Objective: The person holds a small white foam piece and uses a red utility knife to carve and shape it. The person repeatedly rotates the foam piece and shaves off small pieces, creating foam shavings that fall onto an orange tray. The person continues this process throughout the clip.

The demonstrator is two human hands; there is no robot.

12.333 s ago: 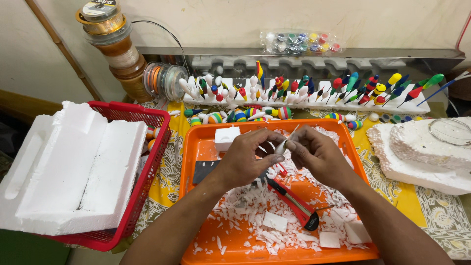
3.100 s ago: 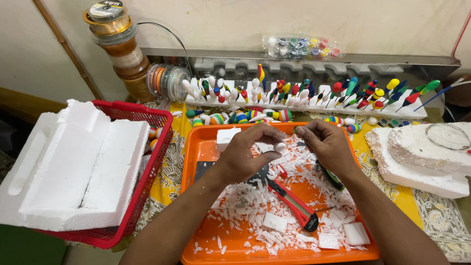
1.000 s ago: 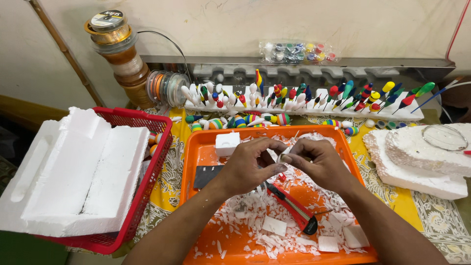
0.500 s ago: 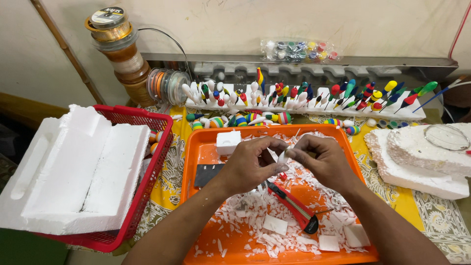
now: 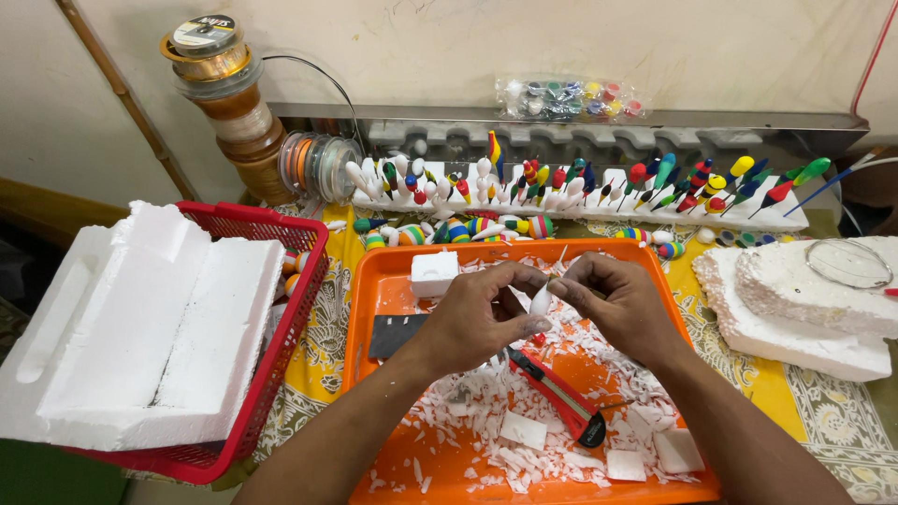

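Foam float piece [image 5: 540, 299], small white, centre frame above orange tray [image 5: 374, 309], pinched between left hand [image 5: 477, 318] and right hand [image 5: 622, 304] fingertips, both clamped on it. Judgement: light pinch, turn slowly, foam crumbles easily. Red cutter [image 5: 561, 397] lies below on shavings.

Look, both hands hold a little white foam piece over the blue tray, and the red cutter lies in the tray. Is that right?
Not quite. The tray is orange, not blue, as the head view shows. The rest holds: the left hand and right hand hold a small white foam piece over it, and the red cutter lies in the tray among white shavings.
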